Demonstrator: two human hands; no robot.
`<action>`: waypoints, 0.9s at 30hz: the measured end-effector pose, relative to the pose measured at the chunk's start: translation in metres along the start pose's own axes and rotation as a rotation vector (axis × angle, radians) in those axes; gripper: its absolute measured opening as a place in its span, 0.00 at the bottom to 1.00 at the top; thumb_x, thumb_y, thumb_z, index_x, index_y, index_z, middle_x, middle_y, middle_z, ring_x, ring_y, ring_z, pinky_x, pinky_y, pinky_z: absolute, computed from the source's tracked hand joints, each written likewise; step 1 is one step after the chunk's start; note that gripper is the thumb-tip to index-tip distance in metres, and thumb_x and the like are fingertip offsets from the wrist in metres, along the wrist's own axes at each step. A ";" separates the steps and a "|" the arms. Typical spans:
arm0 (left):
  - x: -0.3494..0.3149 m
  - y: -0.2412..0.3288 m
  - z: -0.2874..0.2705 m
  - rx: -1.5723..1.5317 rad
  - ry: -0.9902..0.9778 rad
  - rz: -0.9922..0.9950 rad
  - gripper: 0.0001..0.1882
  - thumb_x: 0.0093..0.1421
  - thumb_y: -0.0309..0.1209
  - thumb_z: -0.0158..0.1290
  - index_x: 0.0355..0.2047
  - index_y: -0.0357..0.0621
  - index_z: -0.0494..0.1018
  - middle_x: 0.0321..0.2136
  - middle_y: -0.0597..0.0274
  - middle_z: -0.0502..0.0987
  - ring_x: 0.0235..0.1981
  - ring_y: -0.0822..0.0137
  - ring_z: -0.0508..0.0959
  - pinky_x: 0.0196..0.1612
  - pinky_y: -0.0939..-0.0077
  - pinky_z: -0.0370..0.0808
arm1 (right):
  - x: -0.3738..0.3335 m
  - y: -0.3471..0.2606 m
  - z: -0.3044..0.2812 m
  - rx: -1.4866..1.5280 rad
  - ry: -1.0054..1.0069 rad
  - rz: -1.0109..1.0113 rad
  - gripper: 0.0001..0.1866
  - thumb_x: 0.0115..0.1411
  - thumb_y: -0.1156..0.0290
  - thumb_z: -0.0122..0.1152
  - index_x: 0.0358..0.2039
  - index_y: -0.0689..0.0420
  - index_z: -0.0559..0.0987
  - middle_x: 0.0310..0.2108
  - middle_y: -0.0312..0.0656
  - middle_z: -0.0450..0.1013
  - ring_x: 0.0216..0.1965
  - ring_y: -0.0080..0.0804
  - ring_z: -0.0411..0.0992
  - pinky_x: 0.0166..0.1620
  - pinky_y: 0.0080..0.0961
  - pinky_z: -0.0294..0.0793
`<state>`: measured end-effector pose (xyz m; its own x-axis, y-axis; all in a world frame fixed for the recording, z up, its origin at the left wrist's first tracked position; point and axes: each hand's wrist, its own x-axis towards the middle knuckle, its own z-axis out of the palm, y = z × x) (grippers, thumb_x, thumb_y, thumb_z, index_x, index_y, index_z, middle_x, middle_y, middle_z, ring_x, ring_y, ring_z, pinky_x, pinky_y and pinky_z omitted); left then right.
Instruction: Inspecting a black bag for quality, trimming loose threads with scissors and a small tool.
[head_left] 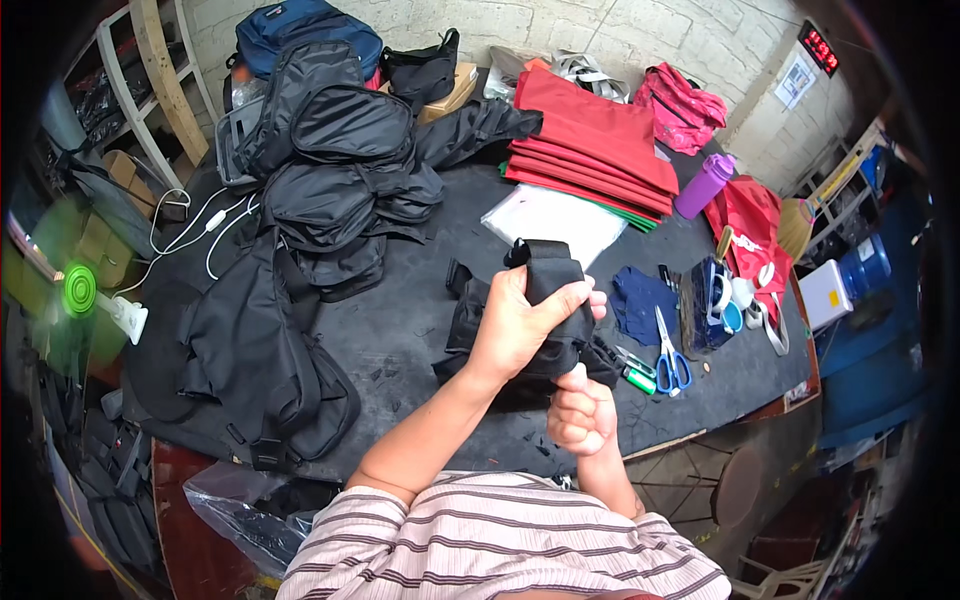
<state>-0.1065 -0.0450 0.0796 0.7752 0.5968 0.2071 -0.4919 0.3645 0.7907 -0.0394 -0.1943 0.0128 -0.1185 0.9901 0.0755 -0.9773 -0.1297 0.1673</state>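
Observation:
A black fabric bag (560, 365) with a wide strap is held up over the front middle of the dark table. My left hand (520, 325) is closed around its upper part, thumb across the front. Lower down, my right hand (582, 415) makes a fist with thumb and forefinger pinched at the bag's lower edge; what exactly lies between those fingertips is too small to tell. More black fabric (465, 320) shows behind my left wrist. Blue-handled scissors (670, 360), a small green-and-black tool (637, 370) and a dark blue cloth (640, 303) lie just right of the bag.
Black backpacks (340, 190) pile up at the left, one bag (260, 350) nearer me. Folded red fabric (595, 150) is stacked at the back beside a purple bottle (705, 187). A tool holder (708, 305) stands right. A green fan (80, 290) and white cable (205, 220) are far left.

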 end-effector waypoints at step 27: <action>-0.008 0.003 0.007 0.162 0.082 0.099 0.09 0.60 0.28 0.50 0.26 0.32 0.71 0.21 0.61 0.75 0.23 0.73 0.77 0.26 0.80 0.75 | 0.006 0.029 0.011 -2.154 0.473 -1.024 0.06 0.61 0.74 0.51 0.29 0.63 0.71 0.12 0.32 0.61 0.11 0.19 0.56 0.18 0.17 0.57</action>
<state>-0.1110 -0.0540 0.0844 0.6885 0.6823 0.2459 -0.4887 0.1860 0.8524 -0.0665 -0.1924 0.0288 0.5836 0.6616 0.4709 0.5532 0.1006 -0.8270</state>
